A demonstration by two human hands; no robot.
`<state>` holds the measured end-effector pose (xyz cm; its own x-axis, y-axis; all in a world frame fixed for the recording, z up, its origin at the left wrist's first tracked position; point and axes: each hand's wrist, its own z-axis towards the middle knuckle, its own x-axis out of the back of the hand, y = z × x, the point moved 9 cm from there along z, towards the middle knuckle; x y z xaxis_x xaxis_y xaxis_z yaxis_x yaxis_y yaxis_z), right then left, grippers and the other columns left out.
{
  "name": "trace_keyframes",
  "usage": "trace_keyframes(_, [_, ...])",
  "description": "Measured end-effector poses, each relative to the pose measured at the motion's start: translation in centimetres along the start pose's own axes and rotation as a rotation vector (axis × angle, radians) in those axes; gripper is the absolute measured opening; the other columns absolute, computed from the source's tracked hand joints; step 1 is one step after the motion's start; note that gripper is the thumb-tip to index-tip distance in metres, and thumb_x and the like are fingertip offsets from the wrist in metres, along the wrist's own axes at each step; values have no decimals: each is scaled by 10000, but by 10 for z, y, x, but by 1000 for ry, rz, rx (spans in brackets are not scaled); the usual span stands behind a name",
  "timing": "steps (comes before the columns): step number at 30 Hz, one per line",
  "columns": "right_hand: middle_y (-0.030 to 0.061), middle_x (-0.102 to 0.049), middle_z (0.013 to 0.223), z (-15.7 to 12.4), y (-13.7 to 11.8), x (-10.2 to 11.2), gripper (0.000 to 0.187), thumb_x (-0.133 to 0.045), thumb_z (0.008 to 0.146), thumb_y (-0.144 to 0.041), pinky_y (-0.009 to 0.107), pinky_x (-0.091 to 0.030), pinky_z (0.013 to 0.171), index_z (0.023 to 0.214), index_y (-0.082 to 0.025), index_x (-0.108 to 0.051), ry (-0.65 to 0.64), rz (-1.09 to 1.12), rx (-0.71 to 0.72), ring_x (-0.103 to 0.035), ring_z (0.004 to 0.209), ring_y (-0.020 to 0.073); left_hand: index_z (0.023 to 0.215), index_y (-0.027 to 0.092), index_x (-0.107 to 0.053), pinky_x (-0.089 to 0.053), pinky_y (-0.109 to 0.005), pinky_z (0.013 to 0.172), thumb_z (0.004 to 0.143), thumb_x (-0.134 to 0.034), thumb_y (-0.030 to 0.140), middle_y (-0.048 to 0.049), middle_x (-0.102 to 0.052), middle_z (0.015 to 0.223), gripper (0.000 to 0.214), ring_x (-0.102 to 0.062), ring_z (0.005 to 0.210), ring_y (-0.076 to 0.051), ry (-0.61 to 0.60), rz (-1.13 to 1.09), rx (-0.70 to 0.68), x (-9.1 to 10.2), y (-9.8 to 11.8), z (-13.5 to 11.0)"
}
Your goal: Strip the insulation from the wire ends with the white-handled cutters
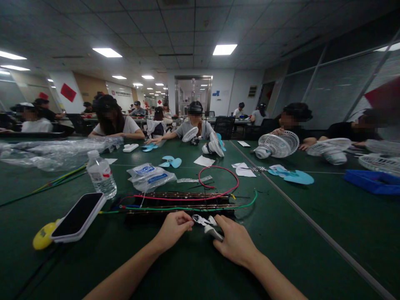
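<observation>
My left hand is closed in a pinch at the front edge of a long black strip laid with copper rails and red, green and blue wires. What it pinches is too small to make out. My right hand grips a small white-handled cutter, its tip pointing toward my left fingers. A red wire loop curls behind the strip on the green table.
A phone in a white case lies on a yellow object at left, by a water bottle. Plastic bags, blue fan blades and white fans lie beyond. Several people sit along the far side. A blue tray stands at right.
</observation>
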<state>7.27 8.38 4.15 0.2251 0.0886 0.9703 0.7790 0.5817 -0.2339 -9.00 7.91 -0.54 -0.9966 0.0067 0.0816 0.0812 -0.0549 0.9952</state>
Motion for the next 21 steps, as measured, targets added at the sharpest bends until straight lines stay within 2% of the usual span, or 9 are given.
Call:
trace_keyframes(8, [73, -508, 1064, 0, 0, -7, 429, -538, 675, -273, 305, -332, 815, 1093, -206, -467, 3, -2, 0, -482, 944, 216, 757, 117, -626, -510, -309, 689, 693, -697, 319, -62, -678, 769, 223, -652, 707, -184, -11, -56, -4, -1, 0, 0])
trace_keyframes(17, [67, -494, 1052, 0, -3, -8, 444, -550, 653, -276, 298, -334, 785, 1085, -207, -476, 32, -10, 34, -460, 926, 214, 749, 122, -605, -515, -324, 719, 689, -692, 235, -51, -680, 751, 155, -666, 722, -193, -23, -109, -4, -3, -3, 0])
trace_keyframes(21, [67, -493, 1061, 0, -4, -8, 433, -551, 654, -278, 301, -332, 784, 1075, -208, -479, 42, -25, 34, -455, 933, 216, 740, 124, -597, -514, -328, 729, 679, -702, 253, -51, -682, 751, 177, -667, 731, -195, -27, -124, 2, -4, -3, 1])
